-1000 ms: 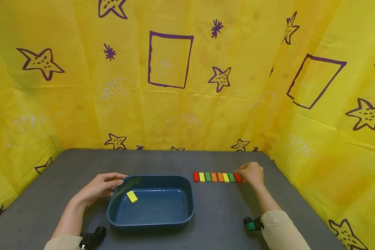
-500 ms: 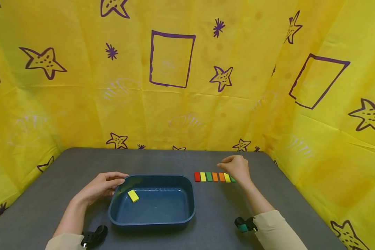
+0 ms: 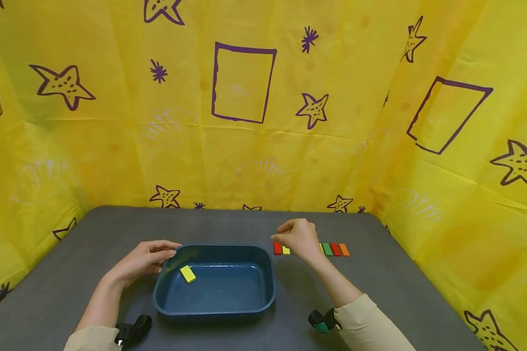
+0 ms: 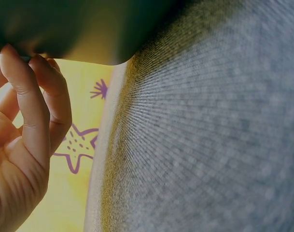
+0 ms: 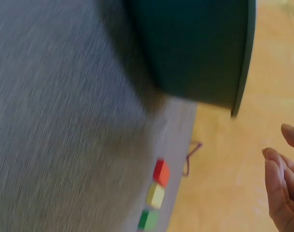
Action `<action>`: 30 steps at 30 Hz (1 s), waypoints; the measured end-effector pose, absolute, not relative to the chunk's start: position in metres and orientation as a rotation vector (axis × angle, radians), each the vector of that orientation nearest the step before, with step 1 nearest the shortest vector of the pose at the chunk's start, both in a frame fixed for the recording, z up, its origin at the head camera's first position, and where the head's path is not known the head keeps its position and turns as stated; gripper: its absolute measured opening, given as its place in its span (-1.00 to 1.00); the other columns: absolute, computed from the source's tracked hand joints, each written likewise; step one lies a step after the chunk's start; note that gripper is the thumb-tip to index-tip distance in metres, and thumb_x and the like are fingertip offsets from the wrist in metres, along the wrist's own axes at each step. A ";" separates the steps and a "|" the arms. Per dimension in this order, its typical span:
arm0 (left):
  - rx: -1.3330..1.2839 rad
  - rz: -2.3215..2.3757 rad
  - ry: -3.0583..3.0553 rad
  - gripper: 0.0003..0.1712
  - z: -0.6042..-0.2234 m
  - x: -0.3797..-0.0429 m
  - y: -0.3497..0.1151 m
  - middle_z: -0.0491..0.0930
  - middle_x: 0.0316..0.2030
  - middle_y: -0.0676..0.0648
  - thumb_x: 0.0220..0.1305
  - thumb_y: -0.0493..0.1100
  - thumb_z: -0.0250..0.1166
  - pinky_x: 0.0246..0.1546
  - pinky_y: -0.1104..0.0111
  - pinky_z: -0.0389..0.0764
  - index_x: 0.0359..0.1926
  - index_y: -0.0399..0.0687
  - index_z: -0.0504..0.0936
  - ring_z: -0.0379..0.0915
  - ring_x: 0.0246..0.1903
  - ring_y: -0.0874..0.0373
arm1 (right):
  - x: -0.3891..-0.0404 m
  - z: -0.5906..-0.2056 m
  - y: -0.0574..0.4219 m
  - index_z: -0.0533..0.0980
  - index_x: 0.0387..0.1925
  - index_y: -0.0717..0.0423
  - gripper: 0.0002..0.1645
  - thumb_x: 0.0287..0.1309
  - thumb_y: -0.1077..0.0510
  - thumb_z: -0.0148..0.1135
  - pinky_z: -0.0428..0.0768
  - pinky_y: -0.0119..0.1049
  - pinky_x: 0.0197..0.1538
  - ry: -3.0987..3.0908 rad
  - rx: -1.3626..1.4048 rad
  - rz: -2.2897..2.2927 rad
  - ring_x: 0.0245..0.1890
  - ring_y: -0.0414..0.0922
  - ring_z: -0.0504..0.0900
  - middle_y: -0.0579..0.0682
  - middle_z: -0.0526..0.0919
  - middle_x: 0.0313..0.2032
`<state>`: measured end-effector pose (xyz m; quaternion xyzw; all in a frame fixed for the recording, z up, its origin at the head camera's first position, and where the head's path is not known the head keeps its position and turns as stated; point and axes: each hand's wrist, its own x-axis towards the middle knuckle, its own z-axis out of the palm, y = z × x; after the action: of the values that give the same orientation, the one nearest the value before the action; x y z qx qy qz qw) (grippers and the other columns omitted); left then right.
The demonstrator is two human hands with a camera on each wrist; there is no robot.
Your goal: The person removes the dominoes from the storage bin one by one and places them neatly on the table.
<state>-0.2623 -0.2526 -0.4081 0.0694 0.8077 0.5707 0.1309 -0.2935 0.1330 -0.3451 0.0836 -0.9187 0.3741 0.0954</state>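
Note:
A dark blue rectangular tub (image 3: 215,312) stands on the table, with a yellow domino-like block (image 3: 187,274) inside near its left back corner. My left hand (image 3: 145,261) holds the tub's left back corner by the rim; in the left wrist view its curved fingers (image 4: 33,104) reach the tub's edge. My right hand (image 3: 298,239) hovers over the left part of a row of coloured blocks (image 3: 335,249), hiding its middle. In the right wrist view thumb and fingers (image 5: 277,183) stand apart with nothing between them.
The row lies right of the tub: a red block (image 3: 277,248) at the left end, an orange block (image 3: 344,249) at the right. Yellow patterned cloth (image 3: 246,161) surrounds the grey table (image 3: 127,224) at the back and sides.
My right hand has moved left from the right end of the row to above its left part, uncovering the red and orange blocks there. The left hand stays at the tub.

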 end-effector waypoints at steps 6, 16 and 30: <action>0.209 1.658 2.350 -0.40 -0.408 -0.262 -0.252 0.60 -0.24 -0.02 0.25 0.06 0.18 -0.40 0.38 0.59 0.19 -0.21 0.43 0.50 -0.44 0.25 | -0.287 -0.345 0.106 0.70 -0.41 0.08 -0.71 -0.22 0.01 0.49 0.53 -0.40 -0.54 -2.743 0.367 1.104 -0.61 -0.24 0.63 -0.05 0.74 -0.52; 0.219 1.665 2.352 -0.42 -0.410 -0.262 -0.254 0.60 -0.26 -0.02 0.26 0.05 0.18 -0.42 0.39 0.58 0.19 -0.22 0.43 0.47 -0.46 0.26 | -0.279 -0.350 0.061 0.69 -0.43 0.08 -0.71 -0.23 0.01 0.50 0.54 -0.40 -0.56 -2.786 0.537 1.198 -0.68 -0.30 0.58 -0.07 0.71 -0.59; 0.219 1.672 2.333 -0.41 -0.411 -0.263 -0.254 0.62 -0.21 -0.08 0.27 0.06 0.17 -0.37 0.37 0.61 0.19 -0.21 0.42 0.52 -0.42 0.21 | -0.270 -0.361 0.003 0.72 -0.54 0.02 -0.79 -0.26 0.01 0.53 0.48 -0.45 -0.55 -2.911 0.602 1.156 -0.67 -0.33 0.52 -0.15 0.70 -0.59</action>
<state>-0.2626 -0.2542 -0.4107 0.0755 0.8034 0.5759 0.1311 -0.2699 0.0033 -0.3609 0.1888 -0.9124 0.3623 -0.0239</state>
